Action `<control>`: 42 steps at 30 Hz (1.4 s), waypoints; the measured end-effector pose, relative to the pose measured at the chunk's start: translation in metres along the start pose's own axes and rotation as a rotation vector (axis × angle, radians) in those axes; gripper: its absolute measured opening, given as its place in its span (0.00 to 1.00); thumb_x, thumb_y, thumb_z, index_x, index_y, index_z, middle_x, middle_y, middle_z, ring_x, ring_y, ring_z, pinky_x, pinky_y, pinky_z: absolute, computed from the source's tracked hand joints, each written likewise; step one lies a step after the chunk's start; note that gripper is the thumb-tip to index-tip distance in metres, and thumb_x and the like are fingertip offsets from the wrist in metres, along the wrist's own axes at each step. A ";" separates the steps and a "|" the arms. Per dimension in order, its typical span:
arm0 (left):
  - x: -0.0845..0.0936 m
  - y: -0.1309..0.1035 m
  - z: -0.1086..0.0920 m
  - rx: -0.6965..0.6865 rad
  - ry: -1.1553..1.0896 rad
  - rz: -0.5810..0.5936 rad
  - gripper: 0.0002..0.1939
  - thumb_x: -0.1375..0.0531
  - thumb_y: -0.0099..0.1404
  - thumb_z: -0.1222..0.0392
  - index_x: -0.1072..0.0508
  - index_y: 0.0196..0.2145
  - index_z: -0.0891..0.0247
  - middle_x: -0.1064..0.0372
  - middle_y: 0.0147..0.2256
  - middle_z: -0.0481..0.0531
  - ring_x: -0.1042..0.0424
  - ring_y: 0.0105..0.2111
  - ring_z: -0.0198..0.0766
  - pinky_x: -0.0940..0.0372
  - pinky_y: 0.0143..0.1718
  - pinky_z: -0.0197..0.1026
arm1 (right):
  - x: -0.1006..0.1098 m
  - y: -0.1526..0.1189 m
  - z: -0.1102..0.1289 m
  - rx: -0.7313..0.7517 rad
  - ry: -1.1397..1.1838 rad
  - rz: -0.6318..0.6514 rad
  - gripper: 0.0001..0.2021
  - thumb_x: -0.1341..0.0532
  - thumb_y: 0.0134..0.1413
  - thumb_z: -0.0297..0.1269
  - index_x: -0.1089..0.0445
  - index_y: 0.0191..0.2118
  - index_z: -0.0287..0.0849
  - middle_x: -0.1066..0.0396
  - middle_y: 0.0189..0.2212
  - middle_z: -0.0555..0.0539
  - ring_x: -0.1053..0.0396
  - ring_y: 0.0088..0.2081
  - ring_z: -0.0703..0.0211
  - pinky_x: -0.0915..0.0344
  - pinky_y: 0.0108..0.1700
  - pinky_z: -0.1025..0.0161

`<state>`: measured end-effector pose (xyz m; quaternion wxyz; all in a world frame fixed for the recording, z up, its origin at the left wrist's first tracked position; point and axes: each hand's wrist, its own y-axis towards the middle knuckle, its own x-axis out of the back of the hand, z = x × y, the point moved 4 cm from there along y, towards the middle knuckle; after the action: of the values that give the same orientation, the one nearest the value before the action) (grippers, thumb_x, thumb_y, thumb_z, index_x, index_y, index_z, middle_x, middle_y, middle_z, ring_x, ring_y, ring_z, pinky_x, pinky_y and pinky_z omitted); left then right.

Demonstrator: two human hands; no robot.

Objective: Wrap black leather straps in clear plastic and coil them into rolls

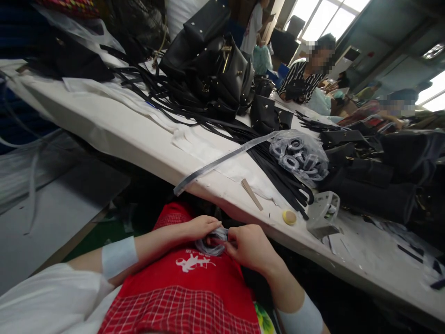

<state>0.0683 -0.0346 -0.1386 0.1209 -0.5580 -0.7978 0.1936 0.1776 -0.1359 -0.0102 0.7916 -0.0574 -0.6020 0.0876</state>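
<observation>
A loose coil of greyish, see-through strip (pixel 212 249) is held in front of the red apron, just short of the table edge. My left hand (pixel 203 227) grips it from above with fingers bent over its upper side. On the other side my right hand (pixel 248 243) is closed, thumb and fingers pinching the coil's right edge. The fingertips of both hands are partly hidden. A flat grey strip (pixel 222 160) lies across the table and overhangs its near edge. It reaches up to a clear plastic bag (pixel 301 155) full of similar rolled coils.
Black leather bags (pixel 222 69) are piled on the white table (pixel 139 150), with long black straps (pixel 257 153) alongside. A tan strip (pixel 252 195), a yellow round object (pixel 289 217) and a clear plastic container (pixel 323 213) lie near the edge. A person (pixel 306 74) is across the table.
</observation>
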 end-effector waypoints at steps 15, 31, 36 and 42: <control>0.001 0.017 0.006 -0.067 0.079 -0.071 0.34 0.45 0.47 0.24 0.35 0.20 0.63 0.41 0.19 0.46 0.44 0.21 0.34 0.48 0.23 0.37 | -0.043 0.022 -0.027 -0.216 0.331 -0.013 0.08 0.36 0.45 0.38 0.22 0.34 0.47 0.23 0.27 0.50 0.29 0.27 0.59 0.43 0.26 0.68; -0.023 -0.013 -0.035 -0.307 0.406 -0.169 0.21 0.47 0.64 0.46 0.31 0.20 0.62 0.32 0.25 0.50 0.33 0.29 0.39 0.40 0.35 0.38 | -0.130 0.037 -0.051 -0.422 1.570 -0.218 0.21 0.34 0.44 0.53 0.33 0.21 0.38 0.39 0.18 0.54 0.48 0.21 0.69 0.49 0.26 0.69; -0.024 -0.031 -0.051 -0.421 0.467 -0.227 0.19 0.48 0.68 0.51 0.23 0.27 0.61 0.31 0.38 0.53 0.31 0.40 0.40 0.39 0.45 0.37 | -0.112 0.028 -0.046 -0.440 1.321 -0.427 0.18 0.36 0.48 0.49 0.34 0.20 0.39 0.41 0.18 0.54 0.47 0.23 0.67 0.49 0.27 0.67; -0.020 -0.027 -0.053 -0.376 0.490 -0.286 0.18 0.48 0.68 0.52 0.25 0.27 0.62 0.30 0.33 0.53 0.31 0.36 0.40 0.38 0.40 0.38 | -0.085 0.019 -0.048 -0.317 1.005 -0.536 0.17 0.44 0.57 0.46 0.31 0.25 0.39 0.35 0.24 0.50 0.40 0.28 0.63 0.42 0.33 0.65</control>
<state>0.0743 -0.0520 -0.0784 0.2298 -0.4827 -0.8371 -0.1158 0.2001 -0.1344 -0.1072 0.9560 -0.0556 -0.1525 -0.2444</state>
